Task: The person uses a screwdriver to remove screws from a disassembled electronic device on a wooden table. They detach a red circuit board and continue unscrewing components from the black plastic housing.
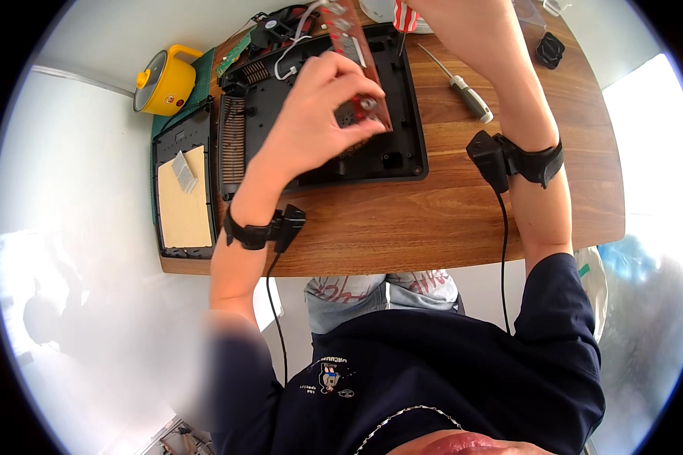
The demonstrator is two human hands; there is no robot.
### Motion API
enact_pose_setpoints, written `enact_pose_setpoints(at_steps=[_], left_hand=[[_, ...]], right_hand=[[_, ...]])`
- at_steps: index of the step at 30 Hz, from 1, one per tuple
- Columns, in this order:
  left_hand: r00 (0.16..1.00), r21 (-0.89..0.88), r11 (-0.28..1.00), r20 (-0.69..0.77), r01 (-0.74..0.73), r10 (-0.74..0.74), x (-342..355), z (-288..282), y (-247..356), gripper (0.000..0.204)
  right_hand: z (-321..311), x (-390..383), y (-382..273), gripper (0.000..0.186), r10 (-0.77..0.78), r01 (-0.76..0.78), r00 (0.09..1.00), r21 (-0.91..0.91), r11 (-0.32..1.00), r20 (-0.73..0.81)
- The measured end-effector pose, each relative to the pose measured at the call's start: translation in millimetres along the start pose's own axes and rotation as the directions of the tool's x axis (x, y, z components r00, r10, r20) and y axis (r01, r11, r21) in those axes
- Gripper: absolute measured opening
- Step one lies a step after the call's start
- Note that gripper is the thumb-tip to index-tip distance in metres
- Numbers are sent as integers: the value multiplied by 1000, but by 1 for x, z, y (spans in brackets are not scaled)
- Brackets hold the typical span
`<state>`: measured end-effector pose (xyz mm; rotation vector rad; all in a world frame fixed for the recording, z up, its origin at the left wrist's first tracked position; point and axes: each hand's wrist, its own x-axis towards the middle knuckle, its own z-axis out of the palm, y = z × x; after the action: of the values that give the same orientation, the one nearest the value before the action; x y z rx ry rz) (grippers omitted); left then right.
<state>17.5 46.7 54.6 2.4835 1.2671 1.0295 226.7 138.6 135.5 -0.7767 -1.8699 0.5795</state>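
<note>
My left hand (311, 114) pinches the lower end of a long reddish-brown circuit board (354, 47) between thumb and fingers. The board is held slantwise over a black plastic housing (411, 106), and white wires (287, 57) run beside its upper part. At the top edge my right hand (444, 9) is partly cut off by the frame. A screwdriver with a red-and-white striped handle (405, 18) is in its grip, shaft pointing down near the housing's far right corner. Its fingertips are out of view.
A second screwdriver (470, 98) lies on the wooden table (432, 220). At the left are a black panel with a beige sheet (182, 212) and a yellow pot (164, 80). A fan (272, 24) sits behind the housing; a small black part (549, 50) lies far right.
</note>
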Motion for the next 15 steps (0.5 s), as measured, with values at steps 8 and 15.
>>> enact_pose_setpoints(at_steps=[8, 15], left_hand=[[978, 67, 983, -132, 173, -163, 30, -86, -30, 32], [988, 349, 928, -121, 131, -94, 44, -114, -129, 33]], right_hand=[[-7, -2, -26, 27, 135, -143, 987, 97, 985, 85], [9, 1, -24, 28, 157, -158, 986, 15, 987, 52]])
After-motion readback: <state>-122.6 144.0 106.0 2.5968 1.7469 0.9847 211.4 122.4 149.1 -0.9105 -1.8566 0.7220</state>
